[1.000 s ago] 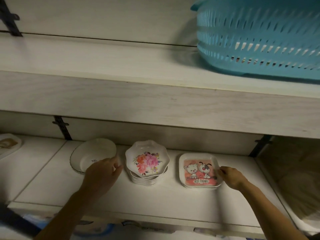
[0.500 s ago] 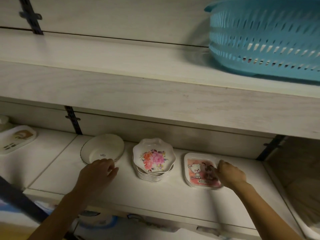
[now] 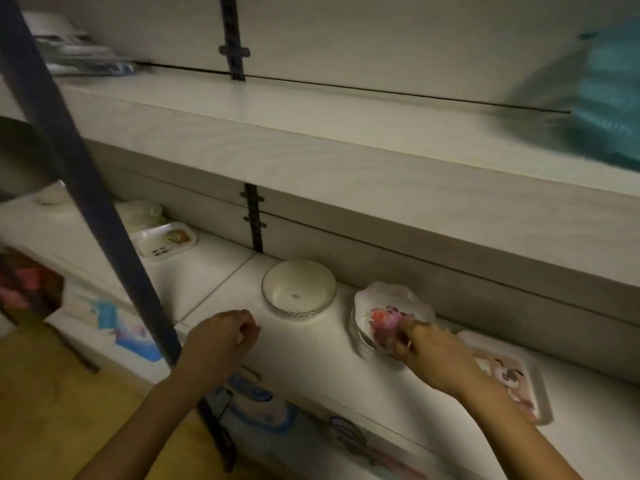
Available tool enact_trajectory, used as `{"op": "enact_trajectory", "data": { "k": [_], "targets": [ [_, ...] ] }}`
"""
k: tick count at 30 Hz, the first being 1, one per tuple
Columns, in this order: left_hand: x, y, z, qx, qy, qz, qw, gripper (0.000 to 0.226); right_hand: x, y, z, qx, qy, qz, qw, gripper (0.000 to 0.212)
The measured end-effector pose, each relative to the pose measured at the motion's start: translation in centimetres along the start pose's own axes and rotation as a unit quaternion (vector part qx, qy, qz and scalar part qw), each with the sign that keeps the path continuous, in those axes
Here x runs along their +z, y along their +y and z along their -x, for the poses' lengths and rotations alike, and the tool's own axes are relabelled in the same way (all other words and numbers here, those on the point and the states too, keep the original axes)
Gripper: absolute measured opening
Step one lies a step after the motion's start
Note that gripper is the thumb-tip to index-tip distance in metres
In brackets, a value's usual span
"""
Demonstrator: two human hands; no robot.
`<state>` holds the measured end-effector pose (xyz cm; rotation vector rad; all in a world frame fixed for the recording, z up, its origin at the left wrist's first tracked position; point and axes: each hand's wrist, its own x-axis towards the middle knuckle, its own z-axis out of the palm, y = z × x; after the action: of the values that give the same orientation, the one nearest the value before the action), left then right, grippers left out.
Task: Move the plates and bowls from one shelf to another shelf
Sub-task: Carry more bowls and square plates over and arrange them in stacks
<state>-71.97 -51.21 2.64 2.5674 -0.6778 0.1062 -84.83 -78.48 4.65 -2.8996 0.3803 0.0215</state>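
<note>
On the lower shelf (image 3: 311, 362) a white bowl (image 3: 298, 289) with a dark rim stands left of a stack of scalloped floral plates (image 3: 388, 303). A square cartoon plate (image 3: 512, 379) lies to the right, partly behind my right forearm. My right hand (image 3: 427, 353) is at the near rim of the top floral plate, fingers over the edge and thumb below it; the view is blurred. My left hand (image 3: 221, 336) hovers over the shelf front, left of the bowl, its fingers curled with nothing in them. The upper shelf (image 3: 277, 116) is bare in the middle.
A teal basket (image 3: 609, 98) stands at the right of the upper shelf. A dark slanted post (image 3: 86, 202) crosses the left side. Further left on the lower shelf lie a picture tray (image 3: 166, 240) and white dishes (image 3: 142, 211). Printed boxes (image 3: 259, 410) sit under the shelf.
The view has swung left and down. My right hand left the cartoon plate and moved left onto the floral stack. My left hand drew back from the white bowl's rim.
</note>
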Motion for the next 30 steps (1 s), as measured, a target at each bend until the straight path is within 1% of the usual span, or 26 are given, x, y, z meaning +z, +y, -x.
{"op": "enact_trajectory", "data": {
  "k": [2,3,5,6,8,11,14,18,22,26,30],
  "targets": [
    [-1.5,-2.0,0.8,-0.023,-0.033,-0.001,0.999,0.023,0.5,-2.8,-0.8,-0.042,0.019,0.01,0.999,0.028],
    [-2.1,-3.0,1.4,-0.024,-0.038,-0.006,0.999,0.028,0.7,-4.2,-1.1,-0.063,0.019,0.007,0.998,0.029],
    [-3.3,-4.9,2.6,-0.025,0.008,-0.017,1.0,0.037,0.9,-7.1,-1.7,-0.1,0.017,-0.009,0.995,0.028],
    [-3.8,-5.8,3.2,-0.035,0.026,-0.025,0.999,0.035,1.0,-8.4,-1.9,-0.116,0.017,-0.018,0.993,0.027],
    [-4.8,-7.8,3.9,-0.045,0.046,-0.034,0.997,0.025,1.3,-11.3,-2.5,-0.139,0.02,-0.026,0.99,0.027],
    [-6.4,-11.8,4.1,-0.039,0.044,-0.04,0.997,0.019,1.7,-15.8,-3.4,-0.161,0.019,-0.019,0.987,0.027],
    [-8.4,-16.2,4.6,-0.038,0.03,-0.034,0.998,0.017,2.8,-20.8,-4.2,-0.176,0.023,-0.031,0.984,0.026],
    [-11.2,-22.6,5.0,-0.027,0.018,-0.054,0.998,0.017,5.0,-28.1,-5.6,-0.195,0.038,-0.045,0.979,0.025],
    [-13.7,-28.4,4.5,-0.026,0.019,-0.077,0.997,0.023,6.6,-34.6,-7.5,-0.2,0.026,-0.076,0.976,0.021],
    [-15.9,-32.9,3.5,-0.035,0.015,-0.081,0.996,0.022,6.8,-39.7,-9.3,-0.19,0.017,-0.103,0.976,0.021],
    [-17.2,-36.5,1.8,-0.028,0.024,-0.084,0.996,0.025,7.6,-43.5,-12.2,-0.186,0.013,-0.115,0.976,0.025]
  ]
}}
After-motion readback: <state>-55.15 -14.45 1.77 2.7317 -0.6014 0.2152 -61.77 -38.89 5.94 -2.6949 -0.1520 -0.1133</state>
